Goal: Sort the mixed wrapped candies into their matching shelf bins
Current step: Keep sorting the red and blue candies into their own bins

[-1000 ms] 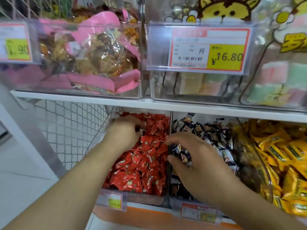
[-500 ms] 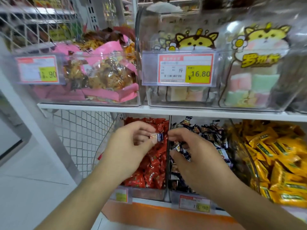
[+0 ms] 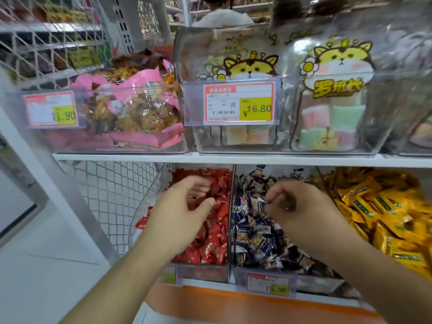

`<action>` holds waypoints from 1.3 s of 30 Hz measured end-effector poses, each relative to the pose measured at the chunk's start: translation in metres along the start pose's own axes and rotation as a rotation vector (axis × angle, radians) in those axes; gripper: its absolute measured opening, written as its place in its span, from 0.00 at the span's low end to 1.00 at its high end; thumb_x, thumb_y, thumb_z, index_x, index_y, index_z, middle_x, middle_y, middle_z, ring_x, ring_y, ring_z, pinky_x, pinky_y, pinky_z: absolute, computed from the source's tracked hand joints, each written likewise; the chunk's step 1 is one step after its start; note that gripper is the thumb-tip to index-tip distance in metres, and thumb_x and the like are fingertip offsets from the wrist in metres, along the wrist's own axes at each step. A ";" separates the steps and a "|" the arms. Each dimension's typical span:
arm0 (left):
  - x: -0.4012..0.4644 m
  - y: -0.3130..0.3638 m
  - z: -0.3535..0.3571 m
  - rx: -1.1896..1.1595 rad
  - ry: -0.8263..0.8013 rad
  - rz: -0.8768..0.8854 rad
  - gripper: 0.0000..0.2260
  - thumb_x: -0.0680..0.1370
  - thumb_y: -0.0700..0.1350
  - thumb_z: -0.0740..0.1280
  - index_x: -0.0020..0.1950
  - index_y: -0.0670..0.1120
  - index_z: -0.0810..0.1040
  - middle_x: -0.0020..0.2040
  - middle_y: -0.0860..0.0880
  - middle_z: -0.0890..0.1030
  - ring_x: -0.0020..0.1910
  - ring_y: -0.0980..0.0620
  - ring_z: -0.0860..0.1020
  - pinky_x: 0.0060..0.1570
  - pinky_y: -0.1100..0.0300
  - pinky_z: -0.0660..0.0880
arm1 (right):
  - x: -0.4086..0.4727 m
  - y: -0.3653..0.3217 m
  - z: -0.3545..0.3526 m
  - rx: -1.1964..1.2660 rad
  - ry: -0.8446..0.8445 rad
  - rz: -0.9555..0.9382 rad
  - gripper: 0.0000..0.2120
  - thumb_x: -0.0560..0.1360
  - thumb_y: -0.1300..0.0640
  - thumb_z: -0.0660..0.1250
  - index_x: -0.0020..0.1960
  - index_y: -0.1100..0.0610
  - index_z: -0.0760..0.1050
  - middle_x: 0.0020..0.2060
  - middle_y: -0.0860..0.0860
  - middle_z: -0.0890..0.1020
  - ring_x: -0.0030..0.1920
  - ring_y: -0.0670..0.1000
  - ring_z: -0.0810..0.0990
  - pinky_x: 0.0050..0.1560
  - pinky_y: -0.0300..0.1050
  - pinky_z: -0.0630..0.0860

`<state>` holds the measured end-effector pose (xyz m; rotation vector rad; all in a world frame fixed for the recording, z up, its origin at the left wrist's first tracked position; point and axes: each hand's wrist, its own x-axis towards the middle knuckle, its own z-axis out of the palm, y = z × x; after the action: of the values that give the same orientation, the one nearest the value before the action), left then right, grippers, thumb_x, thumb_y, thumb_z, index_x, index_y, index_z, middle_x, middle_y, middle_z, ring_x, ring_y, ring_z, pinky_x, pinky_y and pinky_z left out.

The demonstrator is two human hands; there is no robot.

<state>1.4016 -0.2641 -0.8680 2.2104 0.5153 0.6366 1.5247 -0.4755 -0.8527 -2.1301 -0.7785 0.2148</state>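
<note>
On the lower shelf, a clear bin [image 3: 203, 272] holds red wrapped candies [image 3: 214, 239]. Beside it on the right, another bin [image 3: 313, 285] holds dark blue and white wrapped candies [image 3: 257, 242]. My left hand [image 3: 182, 209] hovers over the red candies, fingers spread and palm down, with nothing in it. Over the dark blue bin, my right hand [image 3: 299, 206] has its fingers curled. Its fingertips and thumb pinch a blue-and-white candy [image 3: 256, 204] just above the pile. Further right lie yellow wrapped candies [image 3: 385, 206].
The white shelf board [image 3: 210, 157] sits just above the bins. On it stand clear bins with pink snack bags [image 3: 131, 108] and pastel marshmallow packs [image 3: 332, 118], plus price tags [image 3: 238, 104]. A wire mesh panel [image 3: 112, 190] closes the left side. The floor [image 3: 35, 265] is lower left.
Half a second ago my left hand held a blue-and-white candy up between the bins. It is now empty over the red candies, and my right hand has dropped over the dark blue bin.
</note>
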 end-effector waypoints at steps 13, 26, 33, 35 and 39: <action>0.069 -0.063 0.021 0.531 0.033 0.041 0.08 0.76 0.42 0.73 0.55 0.49 0.85 0.51 0.50 0.86 0.50 0.49 0.82 0.50 0.61 0.76 | 0.008 0.009 0.017 -0.293 -0.198 -0.095 0.13 0.82 0.52 0.67 0.63 0.40 0.72 0.66 0.37 0.73 0.64 0.41 0.73 0.55 0.34 0.70; 0.066 -0.065 0.016 0.467 0.100 -0.019 0.04 0.75 0.48 0.76 0.43 0.54 0.82 0.43 0.56 0.82 0.42 0.53 0.80 0.46 0.58 0.78 | 0.008 0.015 0.021 -0.341 -0.200 -0.116 0.12 0.82 0.53 0.67 0.64 0.42 0.74 0.64 0.38 0.74 0.66 0.40 0.72 0.60 0.31 0.66; 0.029 -0.028 -0.008 0.026 0.236 -0.195 0.03 0.76 0.50 0.76 0.45 0.54 0.84 0.41 0.60 0.85 0.44 0.66 0.81 0.43 0.70 0.72 | 0.003 0.005 0.020 -0.295 -0.176 -0.113 0.12 0.82 0.53 0.67 0.64 0.42 0.74 0.63 0.38 0.75 0.65 0.42 0.73 0.55 0.30 0.68; 0.018 -0.009 -0.009 -0.094 0.215 -0.222 0.04 0.75 0.50 0.77 0.46 0.54 0.84 0.41 0.59 0.85 0.42 0.65 0.82 0.41 0.68 0.72 | 0.001 -0.002 0.021 -0.252 -0.148 -0.143 0.14 0.82 0.52 0.68 0.66 0.42 0.73 0.61 0.37 0.76 0.63 0.40 0.74 0.55 0.30 0.70; -0.007 0.030 0.002 -0.258 0.082 -0.217 0.02 0.76 0.47 0.77 0.46 0.52 0.85 0.41 0.57 0.86 0.42 0.63 0.83 0.39 0.73 0.72 | -0.006 -0.012 0.022 -0.080 -0.105 -0.176 0.20 0.80 0.47 0.70 0.68 0.37 0.69 0.54 0.33 0.78 0.59 0.36 0.76 0.60 0.38 0.76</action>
<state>1.4024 -0.2877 -0.8482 1.8631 0.6659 0.6408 1.5059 -0.4593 -0.8579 -2.1232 -1.0464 0.2057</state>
